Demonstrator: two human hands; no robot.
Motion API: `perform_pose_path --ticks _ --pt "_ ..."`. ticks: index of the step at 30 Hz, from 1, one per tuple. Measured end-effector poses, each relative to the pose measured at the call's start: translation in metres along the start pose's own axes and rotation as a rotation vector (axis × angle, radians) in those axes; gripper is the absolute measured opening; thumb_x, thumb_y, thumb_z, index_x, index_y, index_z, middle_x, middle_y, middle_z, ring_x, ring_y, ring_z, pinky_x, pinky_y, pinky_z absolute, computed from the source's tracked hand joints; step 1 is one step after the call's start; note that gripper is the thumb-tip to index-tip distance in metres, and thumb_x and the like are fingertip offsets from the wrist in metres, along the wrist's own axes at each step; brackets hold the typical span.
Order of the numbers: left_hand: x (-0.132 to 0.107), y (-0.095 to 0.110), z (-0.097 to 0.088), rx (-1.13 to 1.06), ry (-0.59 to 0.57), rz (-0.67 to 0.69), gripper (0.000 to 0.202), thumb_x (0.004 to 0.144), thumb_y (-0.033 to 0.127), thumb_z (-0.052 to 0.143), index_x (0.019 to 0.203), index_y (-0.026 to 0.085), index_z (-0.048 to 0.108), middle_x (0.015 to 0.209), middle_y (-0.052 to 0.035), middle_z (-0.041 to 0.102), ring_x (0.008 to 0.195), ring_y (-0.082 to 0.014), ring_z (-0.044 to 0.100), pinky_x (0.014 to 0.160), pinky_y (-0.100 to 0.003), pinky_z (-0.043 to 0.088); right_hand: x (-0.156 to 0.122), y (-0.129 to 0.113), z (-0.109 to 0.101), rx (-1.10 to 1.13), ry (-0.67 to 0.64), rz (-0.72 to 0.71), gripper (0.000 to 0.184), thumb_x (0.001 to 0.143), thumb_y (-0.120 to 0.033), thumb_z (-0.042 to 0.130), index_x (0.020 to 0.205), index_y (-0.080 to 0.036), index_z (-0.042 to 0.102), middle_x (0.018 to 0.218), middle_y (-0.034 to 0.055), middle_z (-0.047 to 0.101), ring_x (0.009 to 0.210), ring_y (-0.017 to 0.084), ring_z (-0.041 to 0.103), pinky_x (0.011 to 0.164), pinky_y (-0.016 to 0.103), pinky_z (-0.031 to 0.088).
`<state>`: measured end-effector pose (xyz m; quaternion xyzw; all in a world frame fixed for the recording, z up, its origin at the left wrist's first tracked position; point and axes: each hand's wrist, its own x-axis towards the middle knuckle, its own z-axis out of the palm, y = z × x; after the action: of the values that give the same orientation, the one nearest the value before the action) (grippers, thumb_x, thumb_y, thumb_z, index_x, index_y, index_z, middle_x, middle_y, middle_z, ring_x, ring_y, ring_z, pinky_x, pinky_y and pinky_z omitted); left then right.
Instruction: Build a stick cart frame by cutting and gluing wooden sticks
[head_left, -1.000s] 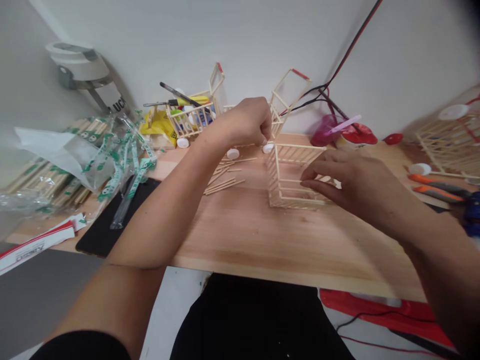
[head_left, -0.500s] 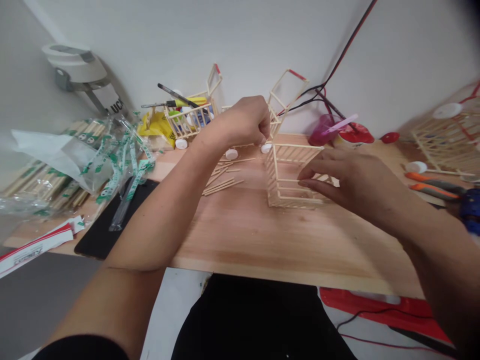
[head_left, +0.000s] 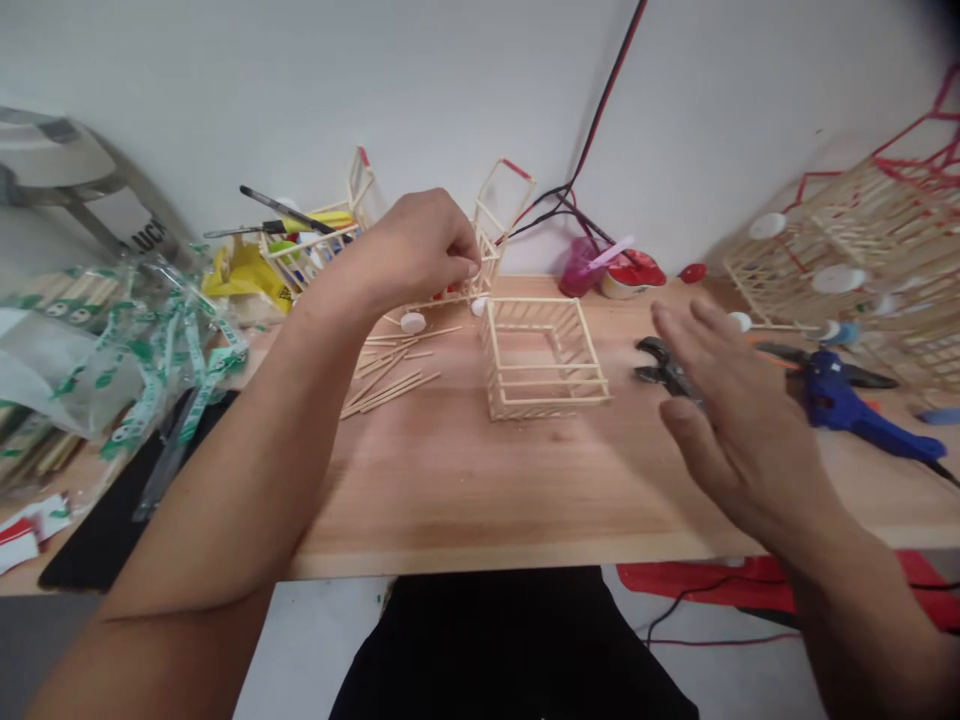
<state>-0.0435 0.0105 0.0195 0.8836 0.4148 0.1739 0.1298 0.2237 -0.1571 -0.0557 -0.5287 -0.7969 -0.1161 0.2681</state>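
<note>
My left hand (head_left: 427, 245) is closed, its fingertips pinched over a small stick cart (head_left: 491, 225) with a red-tipped handle and white wheels. Whatever is between those fingers, if anything, is hidden. My right hand (head_left: 742, 430), slightly blurred, hovers with fingers stretched and thumb apart, holding nothing. Just left of it lie dark-jawed pliers (head_left: 664, 370), partly covered by the hand. Between both hands an open-topped basket frame of thin wooden sticks (head_left: 547, 385) rests on the table. Loose sticks (head_left: 394, 390) lie below my left forearm.
Bagged sticks (head_left: 75, 300) and a black mat (head_left: 112, 530) occupy the left. A blue glue gun (head_left: 847, 400) lies on the right, before several stacked stick carts (head_left: 825, 250). By the wall stand a pink cup (head_left: 577, 268) and a red-topped tub (head_left: 630, 275).
My right hand has left the basket frame, moved right towards the pliers and spread open. The view has turned right, bringing the glue gun fully in. My left hand stays pinched by the cart.
</note>
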Motion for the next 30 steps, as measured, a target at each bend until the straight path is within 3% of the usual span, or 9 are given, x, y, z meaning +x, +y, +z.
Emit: perform_pose_path --ticks 4,10,13,18,22,30 --pt "0.0 0.0 0.002 0.007 0.008 -0.007 0.016 0.07 0.023 0.057 0.067 0.021 0.073 0.056 -0.0028 0.064 0.066 -0.0191 0.058 0.067 -0.031 0.04 -0.013 -0.016 0.007 -0.031 -0.11 0.026 0.065 0.1 -0.04 0.039 0.16 -0.03 0.018 0.156 0.0142 0.043 0.15 0.037 0.025 0.108 0.068 0.032" --pt "-0.002 0.006 0.0 0.041 0.003 -0.001 0.019 0.073 0.026 0.055 0.068 0.02 0.073 0.058 -0.0041 0.064 0.065 -0.019 0.056 0.066 -0.031 0.039 -0.005 -0.022 0.004 -0.035 -0.066 0.07 0.064 0.099 -0.039 0.043 0.159 -0.038 0.019 0.162 0.0108 0.034 0.151 0.04 0.021 0.11 0.069 0.029" --pt "-0.004 0.013 -0.002 0.057 -0.002 0.006 0.022 0.075 0.028 0.054 0.069 0.021 0.074 0.059 -0.0045 0.065 0.064 -0.019 0.056 0.066 -0.032 0.038 -0.003 -0.027 0.006 -0.035 -0.117 0.072 0.072 0.096 -0.037 0.049 0.159 -0.042 0.013 0.164 0.0077 0.029 0.151 0.041 0.018 0.11 0.07 0.028" --pt "-0.007 0.021 -0.003 0.057 -0.015 0.016 0.022 0.075 0.027 0.055 0.068 0.018 0.074 0.059 -0.0042 0.062 0.065 -0.0173 0.053 0.065 -0.03 0.035 -0.001 -0.052 0.018 -0.07 -0.188 -0.056 0.079 0.097 -0.047 0.045 0.162 -0.026 0.006 0.163 0.0154 0.028 0.152 0.039 0.017 0.112 0.069 0.026" --pt "-0.008 0.024 -0.004 0.073 -0.025 -0.007 0.025 0.078 0.024 0.053 0.073 0.014 0.075 0.058 -0.0024 0.058 0.065 -0.0141 0.049 0.065 -0.029 0.031 0.001 -0.065 0.029 -0.099 -0.212 -0.096 0.081 0.099 -0.048 0.041 0.162 -0.02 0.0 0.163 0.0166 0.027 0.152 0.035 0.018 0.115 0.066 0.021" --pt "-0.009 0.029 -0.008 0.138 -0.102 -0.057 0.027 0.08 0.017 0.049 0.083 0.004 0.073 0.065 -0.0011 0.053 0.068 -0.0103 0.042 0.067 -0.027 0.024 0.0 -0.065 0.038 -0.189 -0.245 -0.101 0.072 0.102 -0.049 0.032 0.159 -0.009 0.014 0.162 0.0181 0.029 0.152 0.034 0.019 0.116 0.064 0.018"
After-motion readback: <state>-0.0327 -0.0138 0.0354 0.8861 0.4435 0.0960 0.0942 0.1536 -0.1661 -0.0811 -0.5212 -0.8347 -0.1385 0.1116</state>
